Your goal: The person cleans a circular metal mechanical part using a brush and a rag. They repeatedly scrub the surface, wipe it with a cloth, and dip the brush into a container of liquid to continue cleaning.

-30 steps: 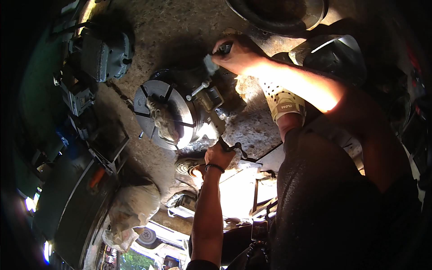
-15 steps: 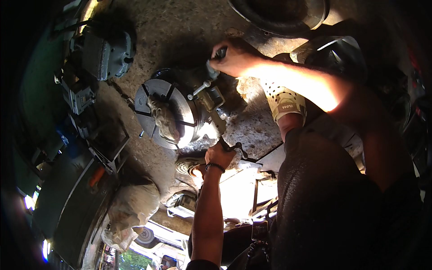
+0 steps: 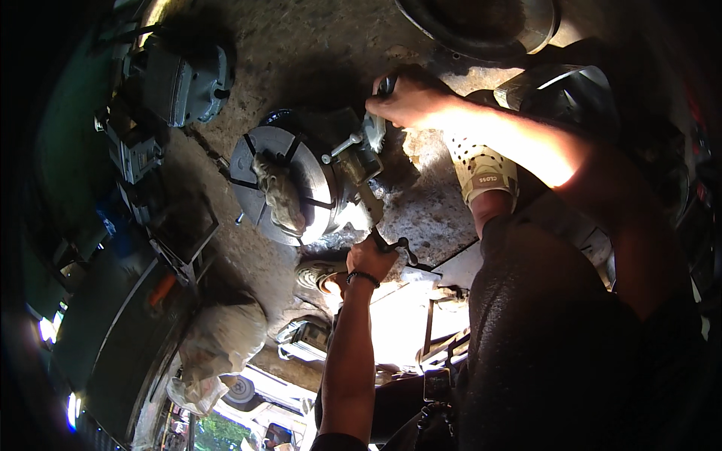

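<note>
A round slotted metal rotary table [image 3: 312, 177] sits on the floor before me, with a crumpled grey-beige cloth [image 3: 280, 197] on its face. At its near side, my left hand [image 3: 371, 259] is wrapped round a dark crank handle [image 3: 402, 246]. My right hand [image 3: 412, 99] is closed around a dark-handled tool [image 3: 386, 85]. A pale grey, ragged end [image 3: 374, 132], brush-like, shows below that hand, beside the table's side housing [image 3: 361, 165]. Whether it touches the housing I cannot tell. A small ball-ended lever [image 3: 342, 149] sticks out there.
Grey machine vises [image 3: 184, 83] stand at the far left. A large round metal pan [image 3: 481, 34] lies at the far side. My shoe [image 3: 485, 169] is close to my right forearm. A whitish bag [image 3: 226, 334] rests at the near left, with a dark metal frame [image 3: 177, 248] beyond it.
My right hand, with the tool, has shifted slightly right and back from the table. The left hand keeps its hold on the crank handle. The whole view has shifted a little.
</note>
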{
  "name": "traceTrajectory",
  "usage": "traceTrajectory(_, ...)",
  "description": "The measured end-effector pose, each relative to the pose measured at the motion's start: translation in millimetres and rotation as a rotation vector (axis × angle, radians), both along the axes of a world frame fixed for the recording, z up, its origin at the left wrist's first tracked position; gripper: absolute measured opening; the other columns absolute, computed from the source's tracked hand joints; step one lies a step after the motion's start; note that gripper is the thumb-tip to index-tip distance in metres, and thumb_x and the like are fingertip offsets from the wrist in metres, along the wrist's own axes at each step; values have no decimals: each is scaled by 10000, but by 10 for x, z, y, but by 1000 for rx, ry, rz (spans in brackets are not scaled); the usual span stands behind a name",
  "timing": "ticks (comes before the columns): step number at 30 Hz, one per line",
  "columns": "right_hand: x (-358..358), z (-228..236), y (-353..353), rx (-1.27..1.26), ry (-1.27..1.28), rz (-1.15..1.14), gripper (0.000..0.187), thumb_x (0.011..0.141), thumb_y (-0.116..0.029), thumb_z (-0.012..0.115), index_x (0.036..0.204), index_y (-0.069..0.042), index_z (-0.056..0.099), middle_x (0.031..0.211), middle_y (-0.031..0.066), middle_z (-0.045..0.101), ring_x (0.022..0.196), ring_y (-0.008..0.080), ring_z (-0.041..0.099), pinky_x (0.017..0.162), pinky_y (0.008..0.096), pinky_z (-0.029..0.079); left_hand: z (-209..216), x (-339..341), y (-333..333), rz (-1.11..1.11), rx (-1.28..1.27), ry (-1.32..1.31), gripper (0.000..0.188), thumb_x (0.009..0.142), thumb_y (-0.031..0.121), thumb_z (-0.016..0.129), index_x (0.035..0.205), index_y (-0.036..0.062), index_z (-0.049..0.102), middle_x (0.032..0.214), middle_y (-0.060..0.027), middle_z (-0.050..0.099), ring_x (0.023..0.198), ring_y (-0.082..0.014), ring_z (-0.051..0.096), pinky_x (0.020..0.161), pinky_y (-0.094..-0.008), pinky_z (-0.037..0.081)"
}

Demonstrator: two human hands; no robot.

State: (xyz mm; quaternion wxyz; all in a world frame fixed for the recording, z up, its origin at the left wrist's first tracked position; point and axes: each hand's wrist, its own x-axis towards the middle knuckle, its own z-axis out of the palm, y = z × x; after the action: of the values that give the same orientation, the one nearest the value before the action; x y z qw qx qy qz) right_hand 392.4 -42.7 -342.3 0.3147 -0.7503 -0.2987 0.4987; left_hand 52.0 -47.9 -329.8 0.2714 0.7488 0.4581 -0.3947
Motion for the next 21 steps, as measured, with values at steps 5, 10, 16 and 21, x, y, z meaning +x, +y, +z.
traceTrajectory(5,33,-81,29,184,-189,-116,225,867,-302,676,893,-82,711,649,71,628,616,168,623,623,339,519,38,-1,0,-3,8,-18,392,668,411,858,823,86,705,787,-98,733,784,-295,722,762,-419,568)
traceTrajectory(10,44,-148,21,200,-95,-272,227,853,-297,684,888,-75,716,697,90,653,699,199,651,683,342,524,68,-10,7,-18,-5,-8,382,677,414,847,834,95,709,791,-95,735,790,-295,724,762,-413,569)
traceTrajectory(16,-67,-108,-5,192,-203,-145,224,845,-301,682,849,-78,710,707,88,659,699,193,650,688,344,523,66,-16,0,-15,13,-7,361,681,399,834,817,96,693,776,-94,728,787,-300,722,750,-423,566)
traceTrajectory(21,-14,-78,-120,-1,9,-8,307,857,-386,673,919,-88,717,786,154,679,760,258,678,747,382,553,63,-34,5,-16,2,-1,347,686,386,822,850,107,697,788,-94,730,792,-302,722,753,-424,566)
